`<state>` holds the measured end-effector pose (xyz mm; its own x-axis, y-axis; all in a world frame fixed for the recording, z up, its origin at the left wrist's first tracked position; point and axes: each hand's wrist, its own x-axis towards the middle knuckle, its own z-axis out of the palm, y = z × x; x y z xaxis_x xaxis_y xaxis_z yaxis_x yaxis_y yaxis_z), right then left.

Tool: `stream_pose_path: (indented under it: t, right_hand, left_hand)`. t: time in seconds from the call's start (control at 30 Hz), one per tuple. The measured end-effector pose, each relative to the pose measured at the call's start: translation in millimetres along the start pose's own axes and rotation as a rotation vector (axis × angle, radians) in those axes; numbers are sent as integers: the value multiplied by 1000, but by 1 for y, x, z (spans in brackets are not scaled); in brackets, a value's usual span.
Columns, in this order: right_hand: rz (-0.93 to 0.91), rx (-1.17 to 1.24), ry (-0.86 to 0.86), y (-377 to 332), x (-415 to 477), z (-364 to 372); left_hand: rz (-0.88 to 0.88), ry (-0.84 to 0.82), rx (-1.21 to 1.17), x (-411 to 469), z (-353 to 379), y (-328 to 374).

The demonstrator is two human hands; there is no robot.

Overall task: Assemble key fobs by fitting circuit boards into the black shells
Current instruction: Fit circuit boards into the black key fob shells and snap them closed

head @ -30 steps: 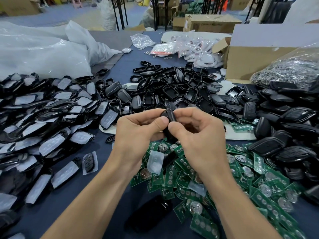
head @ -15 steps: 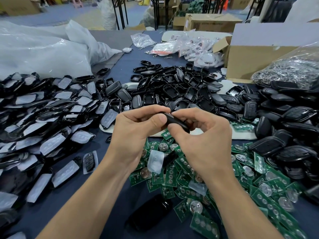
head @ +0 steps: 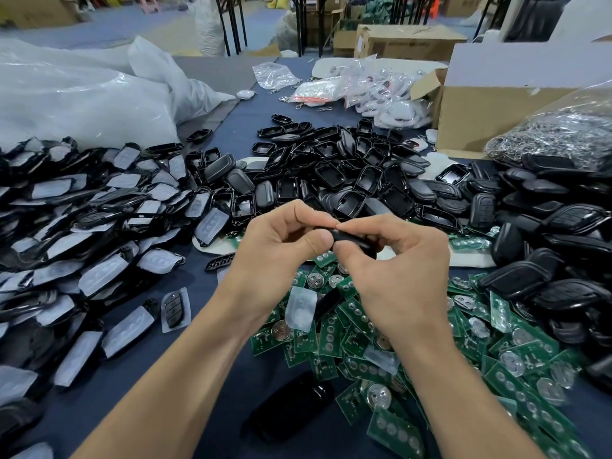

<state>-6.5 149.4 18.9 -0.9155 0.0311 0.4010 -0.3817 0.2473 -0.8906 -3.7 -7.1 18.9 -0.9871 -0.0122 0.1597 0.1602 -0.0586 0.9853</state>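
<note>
A black key fob [head: 351, 239] lies roughly level between both hands above the table's middle. My left hand [head: 275, 256] pinches its left end between thumb and curled fingers. My right hand [head: 394, 270] grips its right part, thumb underneath, fingers curled over the top; most of the fob is hidden by them. Below the hands spreads a heap of green circuit boards [head: 364, 329] with round silver battery holders. A pile of empty black shells [head: 334, 173] lies behind the hands.
Shells with white rubber pads [head: 82, 226] cover the left side. Closed black fobs [head: 556, 246] are heaped at the right. A cardboard box [head: 490, 107], a bag of metal rings [head: 559, 134] and white plastic bags [head: 76, 97] stand at the back. One black shell [head: 291, 409] lies near me.
The fob has turned from upright to lying nearly level between my fingers. Both hands shifted slightly up and to the right with it.
</note>
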Motion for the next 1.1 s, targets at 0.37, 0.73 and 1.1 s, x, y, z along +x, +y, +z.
stream_pose_path:
  t: [0.37, 0.73, 1.1]
  right_hand:
    - [227, 386, 45, -1, 6, 7]
    - [387, 527, -279, 4, 10, 3]
    - [270, 463, -318, 9, 4, 7]
  left_hand:
    - [-54, 75, -28, -3, 5, -2]
    - [56, 230, 8, -7, 17, 1]
    - [53, 333, -41, -10, 24, 0]
